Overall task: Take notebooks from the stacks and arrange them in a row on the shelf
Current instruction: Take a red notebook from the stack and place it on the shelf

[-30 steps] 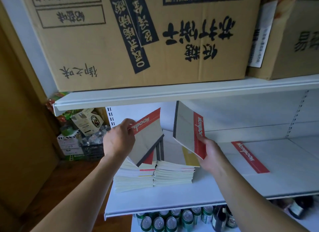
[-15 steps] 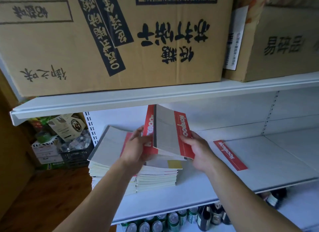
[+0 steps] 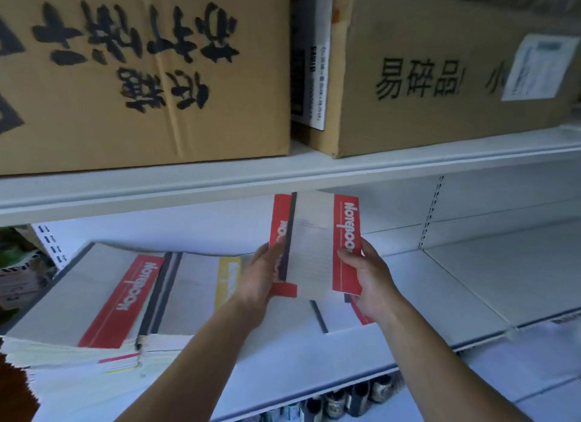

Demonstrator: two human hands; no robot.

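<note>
- Both hands held two notebooks (image 3: 314, 242) upright and overlapped, above the shelf (image 3: 471, 280), just right of the stacks (image 3: 103, 292)
- Left hand (image 3: 261, 277) curled round the pair's left edge; right hand (image 3: 367, 277) pinched the red strip on the right edge, thumb in front
- A flat notebook (image 3: 318, 316) lay on the shelf under the hands, its red strip partly hidden by the right wrist
- Risk: the covers looked thin and slick, so the rear one could slide out if either grip eased
- Risk: the tops sat close to the upper shelf (image 3: 283, 173) — lifting further might catch its lip
- Risk: set down blind, they could land on the flat notebook and spoil the row
- Risk: the stacks looked fanned at the near edge — a forearm nudge might spill them
</note>
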